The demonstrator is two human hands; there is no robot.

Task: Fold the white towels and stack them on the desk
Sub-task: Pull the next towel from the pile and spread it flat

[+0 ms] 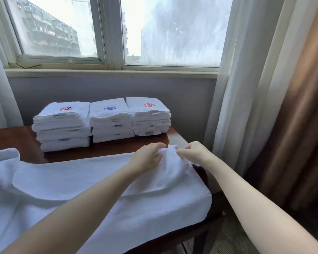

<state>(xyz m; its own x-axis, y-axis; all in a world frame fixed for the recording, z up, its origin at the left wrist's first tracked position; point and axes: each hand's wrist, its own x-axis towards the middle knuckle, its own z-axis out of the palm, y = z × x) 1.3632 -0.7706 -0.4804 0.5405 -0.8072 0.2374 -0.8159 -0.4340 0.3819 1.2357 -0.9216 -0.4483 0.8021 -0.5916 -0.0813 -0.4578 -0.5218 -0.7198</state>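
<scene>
The spread white towel [66, 180] covers the desk [11, 138], its long axis running 9 to 3 o'clock. The left hand [147, 156] and right hand [193, 150] both pinch its raised 1 o'clock corner. Folded stacks [110, 121] stand at 12 o'clock.

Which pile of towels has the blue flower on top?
The middle pile, between the other two. The left pile shows a mostly red mark, the right pile an orange flower.

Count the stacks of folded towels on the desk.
3, in a row on the desk: left stack, red-blue emblem; middle stack, blue emblem; right stack, orange emblem. None seems hidden.
</scene>
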